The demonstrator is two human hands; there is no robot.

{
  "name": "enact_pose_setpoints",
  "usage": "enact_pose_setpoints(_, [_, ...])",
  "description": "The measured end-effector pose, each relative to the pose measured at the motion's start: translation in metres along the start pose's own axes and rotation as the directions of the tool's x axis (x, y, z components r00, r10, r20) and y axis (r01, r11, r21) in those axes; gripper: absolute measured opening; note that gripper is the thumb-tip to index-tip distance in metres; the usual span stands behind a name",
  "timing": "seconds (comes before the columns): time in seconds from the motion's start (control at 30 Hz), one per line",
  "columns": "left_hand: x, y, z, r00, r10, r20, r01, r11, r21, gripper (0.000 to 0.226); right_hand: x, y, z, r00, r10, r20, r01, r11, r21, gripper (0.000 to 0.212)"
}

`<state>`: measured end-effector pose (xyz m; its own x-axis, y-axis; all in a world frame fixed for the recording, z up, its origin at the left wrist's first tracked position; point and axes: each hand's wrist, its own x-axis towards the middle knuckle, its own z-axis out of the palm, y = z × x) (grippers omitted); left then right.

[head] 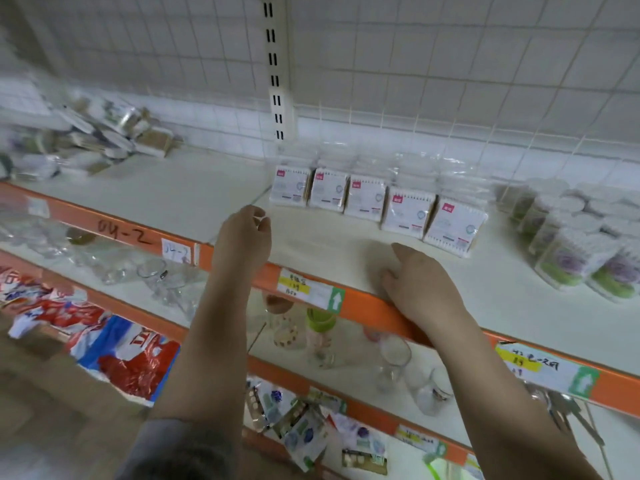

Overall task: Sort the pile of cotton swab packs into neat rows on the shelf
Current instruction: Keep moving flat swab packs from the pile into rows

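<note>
1. Two hands over the shelf and neither grip has a pack in it! The left hand hovers above the shelf surface with its fingers loosely curled round nothing. The right hand lies knuckles-up on the shelf's front edge, fingers relaxed and bent, carrying nothing.

2. Why empty? My read: this is the gap between packs, one placed and the next not yet fetched. The right hand looks parked on the edge as a brace while the left reaches.

3. Just beyond the hands stands the row of packs: five white cotton swab packs, upright, faces forward, side by side and touching or nearly so. The line starts below the slotted upright and slants toward the front edge as it runs right. Standing them face-out keeps labels readable and leaves room for a second row in front.

4. Far off to the left sits the pile, a blurred jumble of packs lying flat and crossed over one another, well apart from the row. That is the stock left to sort, and a good deal of it.

5. To the right of the row, round tubs with white lids and green bases cluster near the edge.

6. The shelf is pale and flat, with an orange front rail carrying price labels and handwritten codes.

7. Behind, a white wire-grid back panel. Below, a lower shelf of glass cups, and at left red-and-blue bags.
</note>
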<state>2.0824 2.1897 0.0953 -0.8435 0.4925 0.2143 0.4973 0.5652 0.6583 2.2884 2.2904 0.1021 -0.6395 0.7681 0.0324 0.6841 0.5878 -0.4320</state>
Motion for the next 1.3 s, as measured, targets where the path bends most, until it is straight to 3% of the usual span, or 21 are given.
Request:
enact_pose_setpoints(0.4, [0.076, -0.15, -0.122, 0.996, 0.064, 0.069, -0.071, 0.991, 0.11, 0.03, 0.028, -0.181, 0.098, 0.996, 0.061, -0.058, -0.061, 0.998, 0.007, 0.026])
enact_pose_setpoints(0.6, [0.098, -0.203, -0.165, 0.993, 0.033, 0.109, -0.051, 0.985, 0.163, 0.03, 0.033, -0.24, 0.126, 0.998, 0.05, -0.046, -0.049, 0.998, 0.026, 0.032])
enact_pose_setpoints(0.93, [0.142, -0.264, -0.197, 0.999, 0.04, -0.007, -0.038, 0.988, 0.147, 0.03, 0.092, -0.308, 0.159, 1.0, 0.011, 0.018, -0.012, 0.999, 0.041, 0.041])
enact_pose_setpoints(1.3, [0.261, -0.297, -0.225, 0.989, 0.037, -0.144, -0.013, 0.987, 0.161, 0.028, 0.215, -0.397, 0.186, 0.983, -0.179, 0.042, 0.177, 0.983, 0.052, 0.044])
